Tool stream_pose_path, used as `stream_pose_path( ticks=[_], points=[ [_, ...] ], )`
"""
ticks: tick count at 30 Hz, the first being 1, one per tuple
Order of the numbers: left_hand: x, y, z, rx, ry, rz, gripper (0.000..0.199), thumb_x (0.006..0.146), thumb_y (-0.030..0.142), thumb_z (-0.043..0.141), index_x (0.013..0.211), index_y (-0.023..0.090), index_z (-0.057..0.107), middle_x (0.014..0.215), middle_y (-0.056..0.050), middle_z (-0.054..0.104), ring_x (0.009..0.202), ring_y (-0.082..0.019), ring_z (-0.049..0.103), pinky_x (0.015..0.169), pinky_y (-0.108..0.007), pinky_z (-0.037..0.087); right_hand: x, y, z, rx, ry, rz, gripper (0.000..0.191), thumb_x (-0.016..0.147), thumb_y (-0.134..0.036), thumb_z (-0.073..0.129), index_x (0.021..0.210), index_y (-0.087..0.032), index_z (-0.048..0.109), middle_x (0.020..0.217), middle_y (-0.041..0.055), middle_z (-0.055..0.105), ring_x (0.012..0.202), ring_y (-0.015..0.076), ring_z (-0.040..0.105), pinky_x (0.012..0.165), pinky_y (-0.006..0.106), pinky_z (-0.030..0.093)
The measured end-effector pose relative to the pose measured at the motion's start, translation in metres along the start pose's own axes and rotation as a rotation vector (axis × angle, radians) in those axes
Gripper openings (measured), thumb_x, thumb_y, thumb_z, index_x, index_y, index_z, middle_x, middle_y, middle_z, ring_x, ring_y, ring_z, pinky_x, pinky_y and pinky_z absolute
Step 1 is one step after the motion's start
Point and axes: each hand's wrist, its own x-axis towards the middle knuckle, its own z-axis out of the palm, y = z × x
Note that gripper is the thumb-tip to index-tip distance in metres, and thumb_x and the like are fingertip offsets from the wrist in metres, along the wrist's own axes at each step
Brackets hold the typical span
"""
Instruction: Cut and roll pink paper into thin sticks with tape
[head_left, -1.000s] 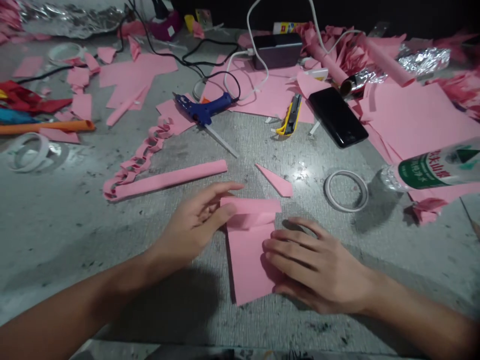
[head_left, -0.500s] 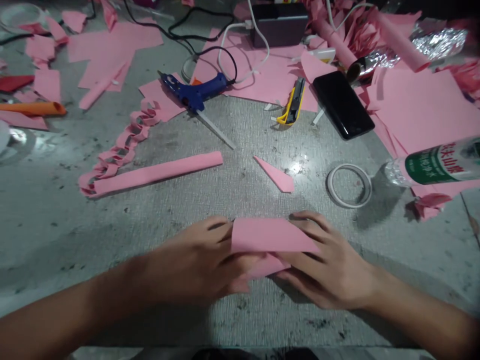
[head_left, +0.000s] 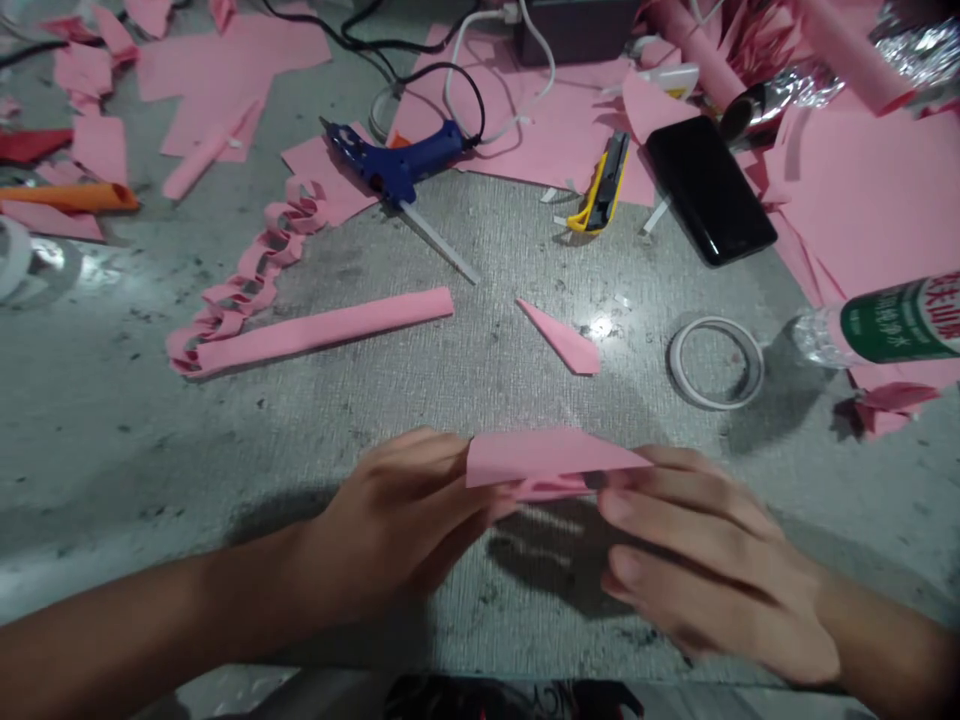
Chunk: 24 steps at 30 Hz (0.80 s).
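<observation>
A folded piece of pink paper (head_left: 536,455) is held between my two hands, just above the front of the table. My left hand (head_left: 401,505) is closed on its left end, with the thumb side under the upper flap. At the right end, my right hand (head_left: 712,550) pinches the pointed corner; its other fingers are stretched out, palm turned partly up. Beyond the hands lie a small pink paper wedge (head_left: 562,340) and a flattened pink paper strip (head_left: 326,330) joined to a zigzag-folded paper chain (head_left: 255,265).
A blue glue gun (head_left: 397,165) with a glue stick, a yellow utility knife (head_left: 600,185) and a black phone (head_left: 709,190) lie farther back. To the right are a tape roll (head_left: 679,365) and a lying water bottle (head_left: 892,325). Pink sheets (head_left: 877,200) and cables surround them.
My right hand has rolled over, palm more upward, and shifted right, with its lower fingers off the paper. The paper's upper flap is seen flatter. The view has moved slightly.
</observation>
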Motion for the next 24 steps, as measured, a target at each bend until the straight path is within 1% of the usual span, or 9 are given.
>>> stream_pose_path(
  ticks=[1, 3, 6, 8, 10, 12, 16, 20, 24],
  points=[
    [0.001, 0.000, 0.001, -0.017, 0.020, -0.013, 0.014, 0.108, 0.013, 0.058, 0.114, 0.016, 0.070, 0.081, 0.000, 0.070, 0.067, -0.014, 0.059, 0.063, -0.029, 0.046, -0.001, -0.002, 0.001, -0.020, -0.014, -0.015, 0.026, 0.095, -0.004, 0.071, 0.119, -0.012, 0.077, 0.137, 0.0093, 0.075, 0.126, 0.0268, 0.069, 0.116, 0.048, 0.056],
    [0.004, -0.001, 0.004, -0.020, 0.053, -0.031, 0.011, 0.109, 0.016, 0.060, 0.110, 0.014, 0.071, 0.080, 0.000, 0.071, 0.067, -0.013, 0.064, 0.065, -0.027, 0.052, -0.004, -0.002, 0.005, -0.060, -0.076, -0.015, 0.030, 0.096, -0.004, 0.071, 0.125, -0.012, 0.078, 0.138, 0.0083, 0.076, 0.127, 0.0265, 0.068, 0.122, 0.050, 0.051],
    [0.007, 0.001, 0.006, 0.047, 0.081, -0.038, 0.008, 0.108, 0.019, 0.065, 0.106, 0.014, 0.072, 0.091, -0.002, 0.078, 0.082, -0.014, 0.075, 0.076, -0.025, 0.061, -0.006, 0.004, 0.016, -0.111, -0.154, 0.041, 0.029, 0.100, -0.006, 0.069, 0.127, -0.010, 0.077, 0.137, 0.0112, 0.078, 0.130, 0.0307, 0.068, 0.120, 0.054, 0.049],
    [0.008, 0.002, 0.005, 0.138, 0.088, 0.004, 0.005, 0.104, 0.013, 0.068, 0.105, 0.012, 0.073, 0.102, -0.006, 0.080, 0.095, -0.018, 0.077, 0.088, -0.030, 0.065, -0.006, 0.009, 0.021, -0.133, -0.163, 0.071, 0.026, 0.100, -0.006, 0.068, 0.124, -0.010, 0.077, 0.134, 0.0121, 0.080, 0.128, 0.0325, 0.069, 0.116, 0.055, 0.050],
    [0.006, 0.004, 0.002, 0.226, 0.086, 0.068, 0.007, 0.099, 0.007, 0.072, 0.104, 0.011, 0.074, 0.109, -0.009, 0.079, 0.103, -0.022, 0.076, 0.093, -0.035, 0.065, -0.006, 0.011, 0.024, -0.141, -0.169, 0.083, 0.025, 0.099, -0.005, 0.069, 0.122, -0.010, 0.077, 0.133, 0.0122, 0.080, 0.126, 0.0326, 0.070, 0.114, 0.055, 0.051],
    [0.003, 0.004, -0.002, 0.256, 0.036, 0.135, 0.010, 0.095, 0.006, 0.075, 0.103, 0.010, 0.075, 0.113, -0.010, 0.080, 0.106, -0.024, 0.075, 0.097, -0.038, 0.065, -0.005, 0.012, 0.025, -0.146, -0.184, 0.093, 0.026, 0.099, -0.004, 0.068, 0.123, -0.010, 0.077, 0.135, 0.0121, 0.080, 0.127, 0.0330, 0.070, 0.113, 0.056, 0.052],
    [-0.003, 0.003, -0.004, 0.298, -0.148, 0.223, 0.013, 0.099, 0.011, 0.070, 0.109, 0.006, 0.077, 0.116, -0.012, 0.080, 0.110, -0.028, 0.076, 0.103, -0.042, 0.065, -0.003, 0.012, 0.024, -0.163, -0.237, 0.120, 0.027, 0.101, -0.005, 0.064, 0.126, -0.009, 0.077, 0.139, 0.0123, 0.078, 0.127, 0.0329, 0.071, 0.112, 0.056, 0.053],
    [-0.006, 0.003, -0.002, 0.391, -0.178, 0.259, 0.025, 0.102, 0.016, 0.064, 0.119, 0.003, 0.077, 0.119, -0.016, 0.081, 0.108, -0.032, 0.078, 0.100, -0.046, 0.067, -0.004, 0.011, 0.022, -0.153, -0.258, 0.157, 0.033, 0.101, -0.004, 0.066, 0.132, -0.007, 0.075, 0.143, 0.0132, 0.076, 0.132, 0.0317, 0.070, 0.117, 0.055, 0.051],
    [-0.011, 0.004, -0.002, 0.422, -0.177, 0.248, 0.033, 0.101, 0.023, 0.068, 0.124, 0.001, 0.076, 0.124, -0.017, 0.081, 0.112, -0.036, 0.078, 0.100, -0.048, 0.069, -0.001, 0.010, 0.020, -0.157, -0.255, 0.210, 0.033, 0.100, -0.008, 0.073, 0.133, -0.009, 0.075, 0.140, 0.0120, 0.079, 0.133, 0.0295, 0.070, 0.121, 0.052, 0.050]
  ],
)
